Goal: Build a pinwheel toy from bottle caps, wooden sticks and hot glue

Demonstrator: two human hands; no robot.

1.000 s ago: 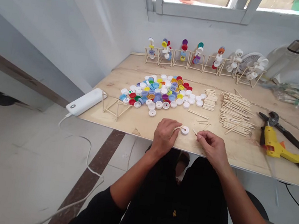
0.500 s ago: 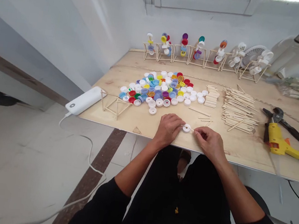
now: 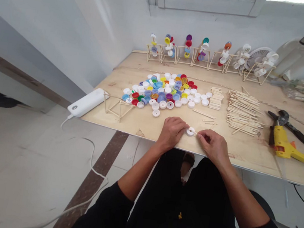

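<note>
A white bottle cap (image 3: 190,131) with a dark spot at its middle lies near the table's front edge, between my two hands. My right hand (image 3: 214,147) pinches a thin wooden stick (image 3: 196,133) whose tip reaches the cap's right side. On the other side my left hand (image 3: 172,132) is closed, thumb and fingertips at the cap's left rim around what looks like another stick end, mostly hidden. A few loose sticks (image 3: 203,114) lie just beyond the cap.
Beyond lie a heap of coloured bottle caps (image 3: 160,92) and piles of sticks (image 3: 244,113). A yellow glue gun (image 3: 283,142) and black-handled cutters (image 3: 296,130) are right. A stick frame (image 3: 119,108) and white power bank (image 3: 88,102) stand left; cap wheels (image 3: 188,45) line the wall.
The view has shifted very slightly. Both hands keep their places at the white cap, with hardly any visible movement of the fingers.
</note>
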